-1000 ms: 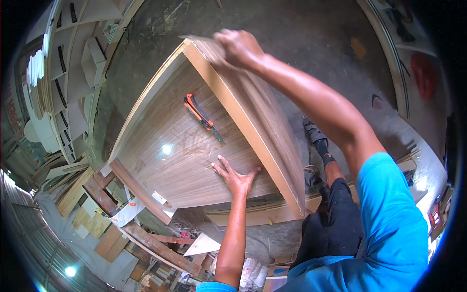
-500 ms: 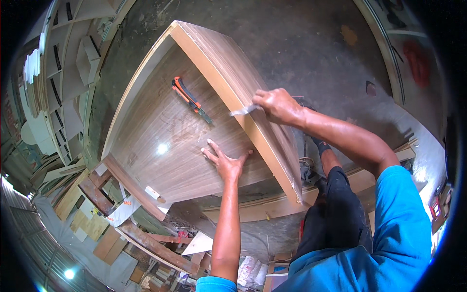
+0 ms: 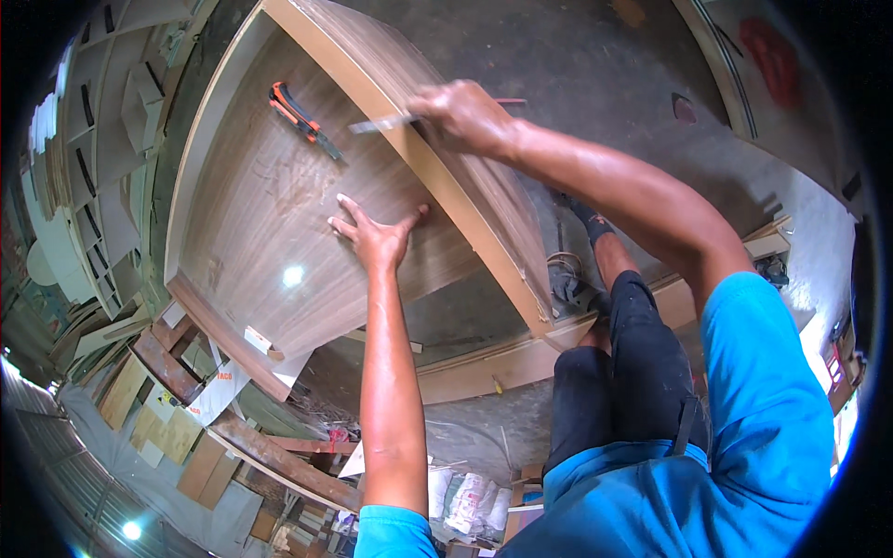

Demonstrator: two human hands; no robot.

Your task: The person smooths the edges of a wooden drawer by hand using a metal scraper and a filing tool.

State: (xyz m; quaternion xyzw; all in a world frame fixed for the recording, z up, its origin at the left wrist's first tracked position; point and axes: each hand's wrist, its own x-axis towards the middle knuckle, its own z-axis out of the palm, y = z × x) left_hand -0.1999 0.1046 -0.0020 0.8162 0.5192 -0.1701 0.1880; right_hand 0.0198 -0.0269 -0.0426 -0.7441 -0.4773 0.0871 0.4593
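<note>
A wood-grain cabinet box (image 3: 219,223) with bare tan edges lies with its hollow side toward me. My left hand (image 3: 379,240) rests with fingers spread on its inner panel. Over the long front edge of its right side, my right hand (image 3: 462,116) grips a flat grey metal tool (image 3: 383,124), whose blade crosses that edge. A thin reddish piece shows beyond the fist; whether it belongs to the tool I cannot tell. Farther up the inner panel lies an orange and black utility knife (image 3: 302,116) with its blade out.
A long board (image 3: 465,379) lies between the box and my legs. Wood offcuts (image 3: 209,470) and white bags (image 3: 470,502) are at the lower left and bottom. Shelving with stacked panels (image 3: 56,177) stands at the left. Grey concrete floor (image 3: 558,56) shows beyond the box.
The box, knife and both hands now appear farther up and left in the view. My right hand, still gripping the metal tool, has moved along the edge toward the far end.
</note>
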